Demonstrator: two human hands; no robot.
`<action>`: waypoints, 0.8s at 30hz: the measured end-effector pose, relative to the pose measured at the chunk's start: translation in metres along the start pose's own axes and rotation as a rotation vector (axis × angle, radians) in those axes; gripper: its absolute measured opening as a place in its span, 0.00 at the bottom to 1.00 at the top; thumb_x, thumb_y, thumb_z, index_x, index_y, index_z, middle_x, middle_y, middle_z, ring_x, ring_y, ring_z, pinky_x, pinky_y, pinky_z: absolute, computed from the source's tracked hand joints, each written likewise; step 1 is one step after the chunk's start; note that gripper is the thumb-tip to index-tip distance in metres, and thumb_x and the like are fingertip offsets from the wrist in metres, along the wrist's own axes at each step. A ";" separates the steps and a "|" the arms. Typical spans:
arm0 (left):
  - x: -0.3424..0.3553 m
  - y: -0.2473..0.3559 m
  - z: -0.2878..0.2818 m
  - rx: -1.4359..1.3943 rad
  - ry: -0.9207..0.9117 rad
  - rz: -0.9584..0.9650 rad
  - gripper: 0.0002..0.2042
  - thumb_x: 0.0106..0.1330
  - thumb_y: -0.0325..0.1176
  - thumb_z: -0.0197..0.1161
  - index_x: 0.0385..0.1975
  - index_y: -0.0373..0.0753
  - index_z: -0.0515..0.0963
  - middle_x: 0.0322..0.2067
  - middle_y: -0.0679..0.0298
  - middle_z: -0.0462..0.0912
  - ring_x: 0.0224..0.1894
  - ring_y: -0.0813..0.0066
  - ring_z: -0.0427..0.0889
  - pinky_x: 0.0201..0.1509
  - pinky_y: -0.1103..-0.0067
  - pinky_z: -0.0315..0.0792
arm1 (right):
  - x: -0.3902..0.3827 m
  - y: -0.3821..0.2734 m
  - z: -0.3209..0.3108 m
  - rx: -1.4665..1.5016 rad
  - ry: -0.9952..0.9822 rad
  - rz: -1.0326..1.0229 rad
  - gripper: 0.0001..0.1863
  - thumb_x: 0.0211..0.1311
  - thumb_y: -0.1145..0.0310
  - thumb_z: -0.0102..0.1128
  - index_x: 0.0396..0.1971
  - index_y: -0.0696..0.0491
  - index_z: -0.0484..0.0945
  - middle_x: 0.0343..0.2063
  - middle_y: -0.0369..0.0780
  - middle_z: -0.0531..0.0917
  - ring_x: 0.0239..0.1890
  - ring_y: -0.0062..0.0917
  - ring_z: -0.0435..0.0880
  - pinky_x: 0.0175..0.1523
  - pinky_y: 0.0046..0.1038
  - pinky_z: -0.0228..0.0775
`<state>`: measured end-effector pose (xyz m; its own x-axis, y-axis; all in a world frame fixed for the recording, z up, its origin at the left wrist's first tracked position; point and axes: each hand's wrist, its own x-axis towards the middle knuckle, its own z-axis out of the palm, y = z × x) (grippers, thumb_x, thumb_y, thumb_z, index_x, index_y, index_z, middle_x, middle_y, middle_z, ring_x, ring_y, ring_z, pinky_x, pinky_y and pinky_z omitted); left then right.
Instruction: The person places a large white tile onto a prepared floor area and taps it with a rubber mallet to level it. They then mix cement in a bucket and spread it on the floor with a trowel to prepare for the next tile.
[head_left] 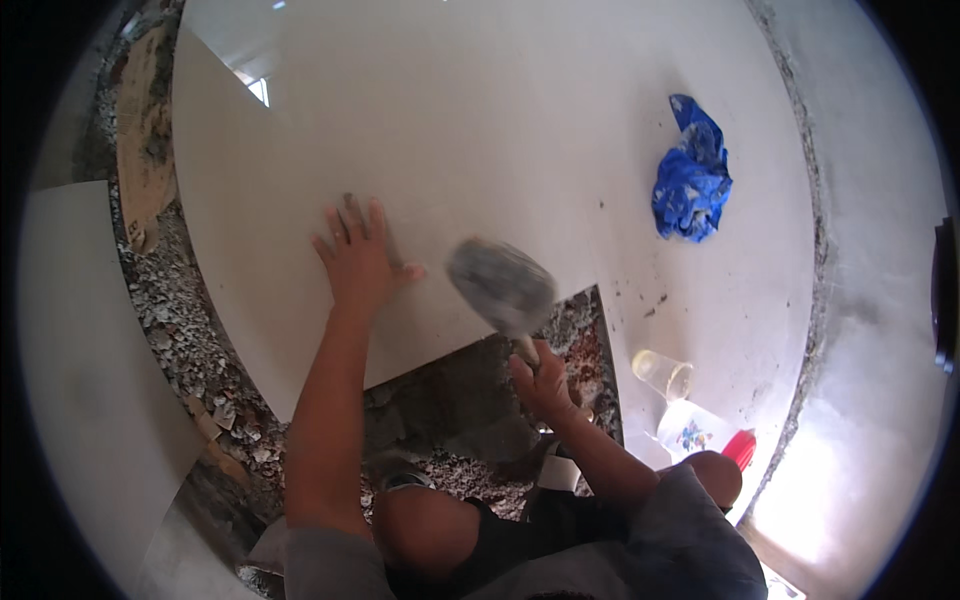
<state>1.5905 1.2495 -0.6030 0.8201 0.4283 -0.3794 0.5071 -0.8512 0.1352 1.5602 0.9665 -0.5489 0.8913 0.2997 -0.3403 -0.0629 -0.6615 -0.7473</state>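
My left hand (358, 262) lies flat with spread fingers on a large, glossy pale floor tile (430, 130). To its right, my right hand (545, 385) is wrapped round the handle of a rubber mallet (502, 288). The mallet's grey head is slightly blurred and shows over the tile, close to its near edge. Whether the head touches the tile I cannot tell. In front of my knees, a dark patch of rough bedding (450, 395) borders that edge.
A crumpled blue cloth or bag (692, 185) lies on the tiled surface at right. Nearer stand a clear plastic cup (663, 375), a white container (690, 430) and a red object (740, 448). Rubble (180, 310) and a torn cardboard strip (145, 130) fill the gap at left.
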 end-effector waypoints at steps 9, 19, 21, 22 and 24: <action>-0.001 0.005 -0.030 -0.043 -0.086 -0.011 0.58 0.39 0.63 0.71 0.70 0.44 0.47 0.70 0.49 0.42 0.72 0.43 0.37 0.65 0.37 0.37 | 0.027 -0.004 -0.015 -0.301 -0.065 0.079 0.19 0.64 0.54 0.54 0.34 0.58 0.73 0.21 0.53 0.79 0.28 0.52 0.80 0.33 0.45 0.70; 0.010 0.006 -0.020 -0.112 -0.090 -0.058 0.61 0.37 0.69 0.66 0.70 0.43 0.44 0.71 0.48 0.38 0.72 0.43 0.30 0.62 0.35 0.27 | 0.065 -0.024 -0.021 -0.291 -0.008 0.056 0.18 0.64 0.58 0.56 0.37 0.62 0.73 0.22 0.51 0.80 0.27 0.45 0.82 0.34 0.38 0.72; 0.015 0.009 -0.018 -0.146 0.006 -0.059 0.62 0.37 0.72 0.64 0.70 0.42 0.46 0.71 0.46 0.38 0.72 0.43 0.30 0.62 0.35 0.26 | 0.078 -0.033 -0.022 -0.112 0.048 0.029 0.17 0.64 0.60 0.56 0.37 0.62 0.73 0.21 0.51 0.79 0.25 0.42 0.82 0.32 0.36 0.72; 0.017 0.011 -0.017 -0.160 -0.018 -0.077 0.62 0.37 0.73 0.63 0.70 0.41 0.46 0.70 0.45 0.38 0.72 0.44 0.29 0.62 0.35 0.26 | 0.085 -0.039 -0.022 -0.053 0.087 -0.026 0.16 0.64 0.62 0.56 0.37 0.62 0.72 0.21 0.49 0.79 0.25 0.41 0.82 0.32 0.34 0.71; 0.023 0.013 -0.016 -0.175 0.055 -0.069 0.61 0.38 0.73 0.63 0.70 0.40 0.47 0.70 0.46 0.39 0.72 0.43 0.30 0.62 0.35 0.26 | 0.105 -0.050 -0.016 0.099 0.115 -0.084 0.17 0.65 0.61 0.56 0.38 0.62 0.72 0.21 0.50 0.79 0.25 0.42 0.81 0.32 0.35 0.71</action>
<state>1.6203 1.2535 -0.5958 0.7927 0.5039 -0.3430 0.5970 -0.7556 0.2695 1.6642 1.0202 -0.5382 0.9405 0.2662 -0.2111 -0.0253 -0.5648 -0.8249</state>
